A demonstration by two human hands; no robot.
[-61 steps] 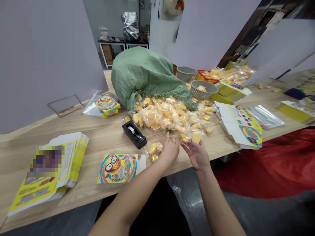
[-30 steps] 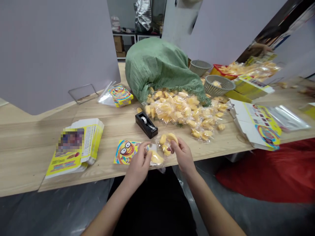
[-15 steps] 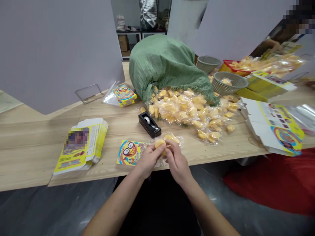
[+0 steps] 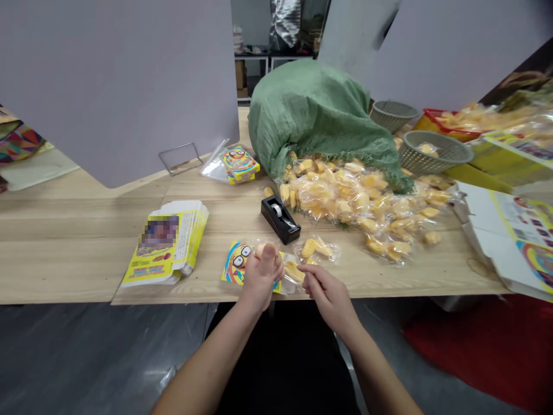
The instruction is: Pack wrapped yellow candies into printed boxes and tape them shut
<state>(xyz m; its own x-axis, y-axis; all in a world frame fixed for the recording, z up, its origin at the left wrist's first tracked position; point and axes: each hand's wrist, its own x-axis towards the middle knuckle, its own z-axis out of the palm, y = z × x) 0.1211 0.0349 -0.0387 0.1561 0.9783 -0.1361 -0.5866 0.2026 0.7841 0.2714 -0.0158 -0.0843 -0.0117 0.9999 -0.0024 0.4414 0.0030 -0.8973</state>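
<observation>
My left hand (image 4: 260, 275) is closed around a clear packet of yellow pieces (image 4: 261, 249), held upright at the table's near edge over a flat cartoon-face box (image 4: 237, 262). My right hand (image 4: 327, 291) is beside it, fingers pinched on the plastic of another yellow packet (image 4: 292, 272) lying at the edge. A further small packet (image 4: 316, 249) lies just beyond. A black tape dispenser (image 4: 280, 219) stands behind my hands. A large heap of yellow packets (image 4: 358, 202) spills from a green sack (image 4: 315, 112).
A stack of flat yellow cartons (image 4: 166, 242) lies left on the wooden table (image 4: 78, 253). A small filled box (image 4: 239, 164), grey baskets (image 4: 434, 151), a red tray (image 4: 449, 121) and open printed cartons (image 4: 514, 230) stand behind and right. Grey partitions (image 4: 116, 75) rise at the back.
My hands pulled packets from the heap back to the near edge. The left hand now holds one packet upright; the right hand has dropped lower, beside it. The camera view swung left.
</observation>
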